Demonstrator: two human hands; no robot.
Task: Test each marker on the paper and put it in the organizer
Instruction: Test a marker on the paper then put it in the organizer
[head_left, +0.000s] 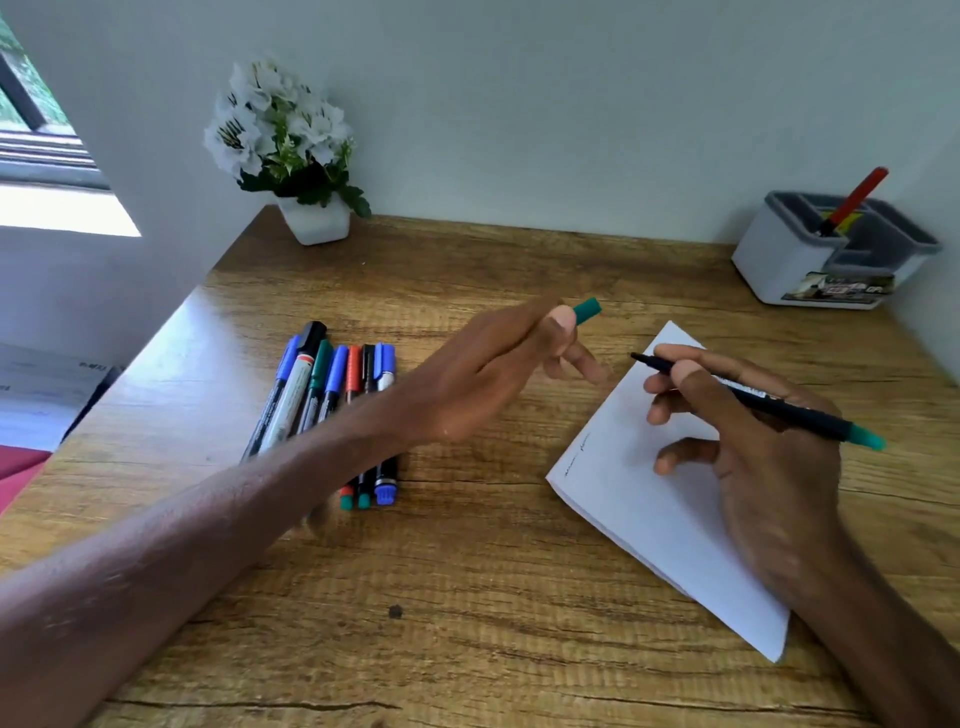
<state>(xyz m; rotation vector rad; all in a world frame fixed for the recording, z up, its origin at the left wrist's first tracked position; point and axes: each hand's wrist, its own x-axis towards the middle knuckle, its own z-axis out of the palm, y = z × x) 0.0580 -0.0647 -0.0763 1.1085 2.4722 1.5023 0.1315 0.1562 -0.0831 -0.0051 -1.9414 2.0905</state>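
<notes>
Right hand (748, 447) grips the uncapped black marker (779, 408), tip over the paper (649, 499), maybe just clear of it. Left hand (483, 374) pinches the green cap (588, 310). Spare markers (332, 395) lie left; a red marker (857, 200) stands in the organizer (779, 260).

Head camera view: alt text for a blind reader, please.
Right hand holds an uncapped green marker over paper; left hand pinches its green cap. More markers lie on the desk; a red marker leans in the organizer.

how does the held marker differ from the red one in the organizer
The held marker is black with a green end; the red marker is mostly red. The held marker lies uncapped in the right hand; the red marker stands tilted in the organizer. Both are slim.
</notes>
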